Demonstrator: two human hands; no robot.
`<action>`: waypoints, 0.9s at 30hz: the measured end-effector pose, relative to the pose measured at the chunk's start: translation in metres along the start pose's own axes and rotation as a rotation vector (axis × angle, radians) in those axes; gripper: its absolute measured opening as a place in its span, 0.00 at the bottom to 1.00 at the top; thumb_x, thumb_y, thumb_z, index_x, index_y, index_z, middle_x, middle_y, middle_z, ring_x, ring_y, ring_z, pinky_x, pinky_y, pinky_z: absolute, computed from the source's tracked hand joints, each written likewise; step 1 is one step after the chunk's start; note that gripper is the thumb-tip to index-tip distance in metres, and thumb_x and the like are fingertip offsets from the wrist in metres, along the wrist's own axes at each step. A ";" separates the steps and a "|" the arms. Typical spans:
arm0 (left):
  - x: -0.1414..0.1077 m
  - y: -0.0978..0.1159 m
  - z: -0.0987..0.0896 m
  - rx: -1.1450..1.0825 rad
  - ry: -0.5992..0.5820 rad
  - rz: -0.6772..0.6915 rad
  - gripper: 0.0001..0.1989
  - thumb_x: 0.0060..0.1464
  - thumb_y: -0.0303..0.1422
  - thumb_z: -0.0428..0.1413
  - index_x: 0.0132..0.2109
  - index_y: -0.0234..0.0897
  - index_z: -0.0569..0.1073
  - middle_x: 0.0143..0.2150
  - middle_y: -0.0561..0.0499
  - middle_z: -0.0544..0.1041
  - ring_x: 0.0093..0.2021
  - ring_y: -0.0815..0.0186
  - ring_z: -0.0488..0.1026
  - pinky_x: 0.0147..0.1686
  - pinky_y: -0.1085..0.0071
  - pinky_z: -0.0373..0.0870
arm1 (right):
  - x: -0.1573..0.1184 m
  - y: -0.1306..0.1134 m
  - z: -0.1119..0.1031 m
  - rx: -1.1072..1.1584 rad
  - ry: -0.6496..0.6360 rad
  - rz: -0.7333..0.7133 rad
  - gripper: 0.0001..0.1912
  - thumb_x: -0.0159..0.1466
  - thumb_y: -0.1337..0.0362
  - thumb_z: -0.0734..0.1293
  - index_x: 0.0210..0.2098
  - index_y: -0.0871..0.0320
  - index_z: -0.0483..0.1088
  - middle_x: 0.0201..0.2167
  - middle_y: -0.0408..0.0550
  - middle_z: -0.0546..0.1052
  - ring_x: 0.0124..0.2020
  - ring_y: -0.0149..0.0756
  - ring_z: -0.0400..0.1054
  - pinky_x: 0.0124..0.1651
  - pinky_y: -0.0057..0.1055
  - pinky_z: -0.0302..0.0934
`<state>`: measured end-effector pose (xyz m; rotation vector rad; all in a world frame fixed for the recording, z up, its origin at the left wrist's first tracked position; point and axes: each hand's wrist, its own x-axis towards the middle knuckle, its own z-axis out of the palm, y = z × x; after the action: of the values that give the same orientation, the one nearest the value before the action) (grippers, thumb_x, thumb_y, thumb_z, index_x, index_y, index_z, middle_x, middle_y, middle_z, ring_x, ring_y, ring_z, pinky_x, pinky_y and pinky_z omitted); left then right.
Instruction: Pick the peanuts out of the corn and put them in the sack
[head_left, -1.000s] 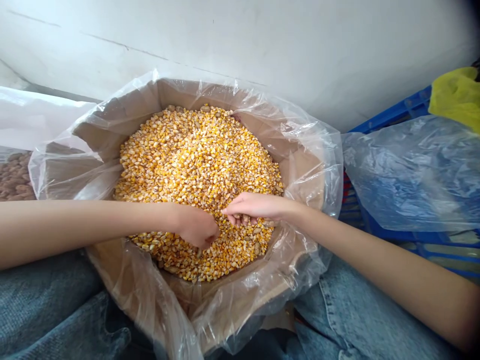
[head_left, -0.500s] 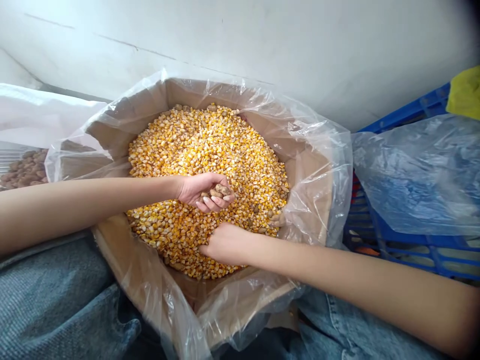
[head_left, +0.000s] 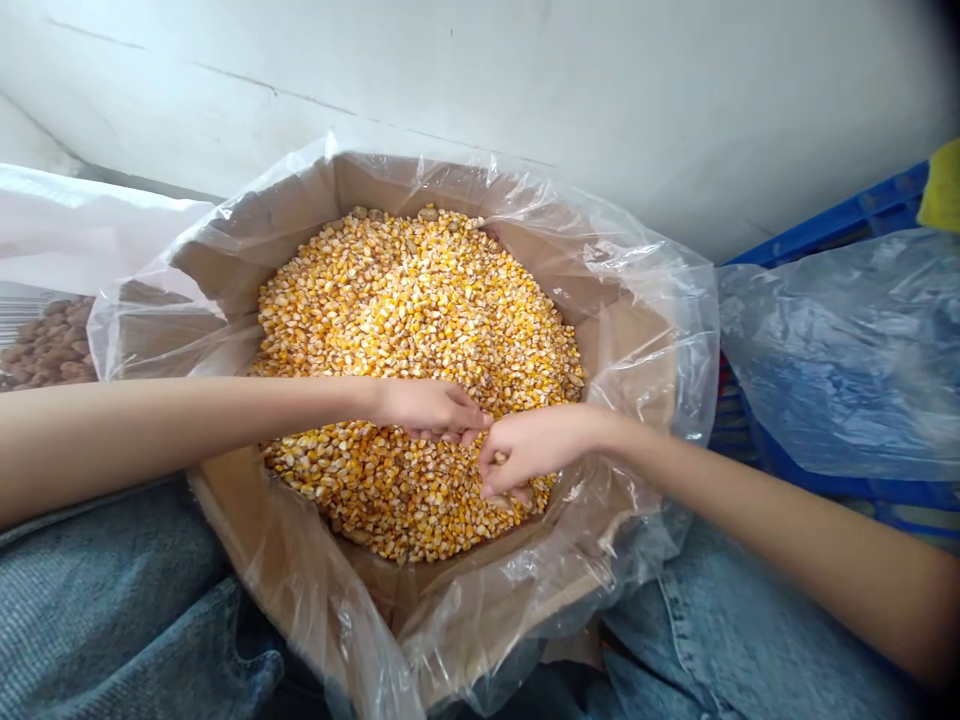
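A cardboard box [head_left: 525, 625] lined with clear plastic holds a heap of yellow corn kernels [head_left: 420, 300]. Over the middle of the corn, my left hand [head_left: 439, 410] is palm down with its fingers curled; what it holds is hidden under them. My right hand [head_left: 529, 448] is just to its right, the two nearly touching at the fingertips. Its fingers are curled round a peanut [head_left: 500, 458], low over the corn. Some more peanuts lie at the heap's far edge.
At the left, a white sack [head_left: 90, 230] holds many peanuts [head_left: 52, 345]. To the right stands a blue crate [head_left: 832, 222] with a clear plastic bag [head_left: 847, 350] and something yellow on it. A pale wall rises behind the box.
My left hand has turned from palm up, where peanuts showed in it, to palm down. My right hand has moved to the right and come up out of the corn.
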<state>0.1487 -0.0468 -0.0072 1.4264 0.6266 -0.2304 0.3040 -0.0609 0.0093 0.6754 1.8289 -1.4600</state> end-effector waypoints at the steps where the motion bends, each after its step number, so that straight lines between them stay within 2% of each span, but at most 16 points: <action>1: -0.002 0.003 0.005 0.173 0.006 0.029 0.14 0.51 0.40 0.45 0.26 0.34 0.66 0.17 0.56 0.60 0.17 0.75 0.53 0.18 0.75 0.50 | -0.008 0.008 -0.005 0.061 -0.015 0.014 0.16 0.56 0.57 0.58 0.29 0.64 0.71 0.20 0.44 0.72 0.17 0.23 0.56 0.21 0.23 0.46; 3: -0.007 0.004 0.020 0.569 -0.007 0.083 0.14 0.50 0.37 0.46 0.24 0.35 0.68 0.17 0.54 0.65 0.18 0.73 0.57 0.20 0.74 0.52 | -0.019 0.022 -0.012 0.158 0.007 0.025 0.17 0.56 0.57 0.59 0.29 0.64 0.71 0.20 0.44 0.71 0.16 0.22 0.53 0.20 0.23 0.44; 6: -0.011 -0.007 0.046 1.072 -0.051 0.123 0.06 0.43 0.29 0.53 0.22 0.36 0.70 0.20 0.50 0.71 0.20 0.69 0.64 0.20 0.72 0.52 | -0.029 0.031 -0.018 0.292 0.054 0.007 0.16 0.55 0.57 0.60 0.30 0.64 0.70 0.22 0.45 0.71 0.17 0.21 0.51 0.21 0.22 0.45; 8: -0.011 -0.021 0.062 1.247 -0.072 0.171 0.05 0.39 0.23 0.55 0.23 0.35 0.72 0.22 0.47 0.74 0.23 0.65 0.68 0.20 0.71 0.52 | -0.033 0.031 -0.020 0.369 0.085 -0.016 0.15 0.55 0.57 0.61 0.31 0.64 0.70 0.24 0.45 0.72 0.18 0.21 0.52 0.21 0.22 0.46; 11: -0.007 -0.036 0.075 1.382 -0.091 0.190 0.06 0.41 0.21 0.54 0.27 0.34 0.74 0.27 0.43 0.75 0.26 0.60 0.71 0.21 0.70 0.53 | -0.035 0.028 -0.022 0.457 0.134 -0.060 0.14 0.54 0.58 0.62 0.32 0.63 0.69 0.26 0.44 0.72 0.18 0.20 0.52 0.21 0.21 0.46; 14: -0.004 -0.041 0.082 1.447 -0.087 0.092 0.08 0.43 0.21 0.52 0.30 0.32 0.74 0.29 0.40 0.75 0.27 0.57 0.71 0.21 0.68 0.54 | -0.036 0.027 -0.021 0.554 0.205 -0.106 0.14 0.54 0.60 0.63 0.35 0.63 0.68 0.27 0.44 0.71 0.18 0.19 0.51 0.20 0.20 0.46; 17: -0.002 -0.041 0.087 1.419 -0.013 0.004 0.08 0.43 0.21 0.51 0.27 0.34 0.74 0.25 0.41 0.74 0.26 0.57 0.70 0.21 0.67 0.55 | -0.036 0.030 -0.020 0.673 0.262 -0.167 0.15 0.55 0.62 0.62 0.40 0.63 0.67 0.26 0.43 0.70 0.17 0.18 0.51 0.18 0.20 0.45; 20: -0.003 -0.040 0.085 1.396 -0.040 -0.025 0.08 0.41 0.21 0.52 0.24 0.35 0.74 0.26 0.42 0.75 0.27 0.56 0.71 0.22 0.66 0.57 | -0.037 0.032 -0.019 0.786 0.296 -0.233 0.14 0.56 0.63 0.60 0.41 0.62 0.66 0.26 0.43 0.68 0.17 0.19 0.54 0.16 0.19 0.45; 22: -0.005 -0.034 0.078 1.379 -0.086 -0.006 0.07 0.39 0.20 0.54 0.23 0.35 0.74 0.27 0.42 0.75 0.28 0.57 0.71 0.22 0.68 0.57 | -0.037 0.032 -0.020 0.829 0.333 -0.259 0.12 0.56 0.62 0.59 0.37 0.62 0.66 0.26 0.43 0.68 0.19 0.20 0.58 0.16 0.18 0.46; 24: -0.008 -0.025 0.066 1.304 -0.076 0.006 0.06 0.37 0.21 0.56 0.22 0.35 0.73 0.26 0.45 0.75 0.26 0.61 0.71 0.23 0.70 0.58 | -0.037 0.031 -0.022 0.804 0.358 -0.235 0.11 0.56 0.60 0.59 0.32 0.61 0.65 0.26 0.44 0.68 0.21 0.22 0.60 0.16 0.18 0.47; 27: -0.008 -0.012 0.046 1.078 -0.057 -0.027 0.02 0.40 0.30 0.57 0.24 0.37 0.73 0.24 0.50 0.75 0.25 0.67 0.69 0.23 0.74 0.57 | -0.032 0.032 -0.020 0.569 0.329 -0.066 0.11 0.55 0.60 0.60 0.29 0.61 0.66 0.24 0.44 0.69 0.20 0.22 0.59 0.17 0.19 0.48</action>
<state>0.1483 -0.0944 -0.0120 2.4272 0.4756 -0.6970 0.3440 -0.0329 0.0171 1.1982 1.6744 -2.0372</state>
